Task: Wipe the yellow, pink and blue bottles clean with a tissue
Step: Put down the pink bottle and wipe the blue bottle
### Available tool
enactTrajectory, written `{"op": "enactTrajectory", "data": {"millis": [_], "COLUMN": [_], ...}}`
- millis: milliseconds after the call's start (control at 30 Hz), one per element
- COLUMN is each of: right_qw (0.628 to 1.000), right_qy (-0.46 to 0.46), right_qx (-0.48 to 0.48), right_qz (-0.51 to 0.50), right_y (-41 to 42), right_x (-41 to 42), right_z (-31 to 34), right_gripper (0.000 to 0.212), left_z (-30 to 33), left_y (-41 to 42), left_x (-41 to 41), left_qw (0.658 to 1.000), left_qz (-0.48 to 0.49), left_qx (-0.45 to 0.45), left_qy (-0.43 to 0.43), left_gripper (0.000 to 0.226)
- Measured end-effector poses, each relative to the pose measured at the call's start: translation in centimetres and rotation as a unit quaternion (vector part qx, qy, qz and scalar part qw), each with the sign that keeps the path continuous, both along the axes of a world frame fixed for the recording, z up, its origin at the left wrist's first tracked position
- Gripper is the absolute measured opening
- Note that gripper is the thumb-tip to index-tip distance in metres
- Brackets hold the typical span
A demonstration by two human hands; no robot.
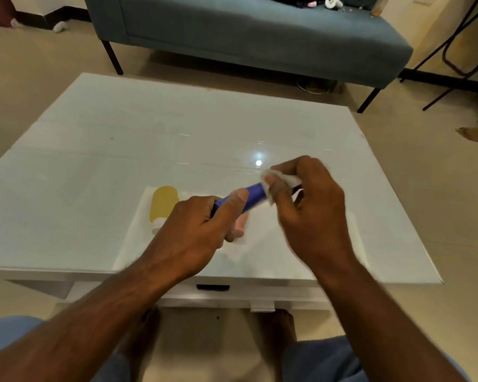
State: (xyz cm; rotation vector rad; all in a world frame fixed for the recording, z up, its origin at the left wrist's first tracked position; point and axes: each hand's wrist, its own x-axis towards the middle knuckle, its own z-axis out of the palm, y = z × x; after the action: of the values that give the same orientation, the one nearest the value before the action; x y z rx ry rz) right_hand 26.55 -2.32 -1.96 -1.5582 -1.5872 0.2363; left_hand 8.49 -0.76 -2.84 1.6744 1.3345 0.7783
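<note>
Plainly the blue bottle (253,194) is the one being cleaned: it is held off the worktop (122,139), slanting up and to the right, so that its whole barrel can be reached. The left hand (196,230) is clenched round its lower end, thumb lying along the barrel, which steadies it against the rubbing. The right hand (309,205) pinches a folded tissue (284,179) against the upper end, fingers curled over it; this hand is blurred, so I judge it to be mid-wipe, though how far the tissue wraps round the bottle cannot be told.

The yellow bottle (163,206) lies on its side on a white sheet (138,230) spread on the worktop, just left of the left hand, its pale cap toward the person. The pink bottle (242,224) lies on the same sheet, mostly hidden under the left hand. Both rest close by, probably so each can be taken up in turn without reaching. Whether either has been wiped does not show.

A likely slip: the smooth barrel twisting in the left hand if the rubbing presses hard.
</note>
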Motion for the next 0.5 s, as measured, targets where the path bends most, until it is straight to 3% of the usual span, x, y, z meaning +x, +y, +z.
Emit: {"op": "enactTrajectory", "data": {"millis": [100, 267, 400, 500], "right_qw": [0.997, 0.998, 0.998, 0.992], "right_qy": [0.021, 0.015, 0.031, 0.058], "right_qx": [-0.03, -0.01, -0.022, -0.028], "right_qz": [-0.075, 0.059, -0.052, -0.107], "right_y": [0.7, -1.1, 0.5, 0.8], "right_x": [1.8, -1.6, 1.2, 2.5], "right_z": [0.2, -0.1, 0.3, 0.1], "right_gripper": [0.006, 0.009, 0.006, 0.012], "left_z": [-0.2, -0.7, -0.3, -0.2], "left_y": [-0.1, 0.1, 0.2, 0.2], "left_x": [-0.3, -0.3, -0.2, -0.1], "left_qw": [0.999, 0.996, 1.0, 0.999], "left_qz": [-0.027, -0.046, -0.021, -0.007], "left_qx": [0.031, 0.056, 0.022, -0.018], "left_qy": [0.004, 0.053, -0.004, -0.034], "left_gripper": [0.053, 0.061, 0.049, 0.058]}}
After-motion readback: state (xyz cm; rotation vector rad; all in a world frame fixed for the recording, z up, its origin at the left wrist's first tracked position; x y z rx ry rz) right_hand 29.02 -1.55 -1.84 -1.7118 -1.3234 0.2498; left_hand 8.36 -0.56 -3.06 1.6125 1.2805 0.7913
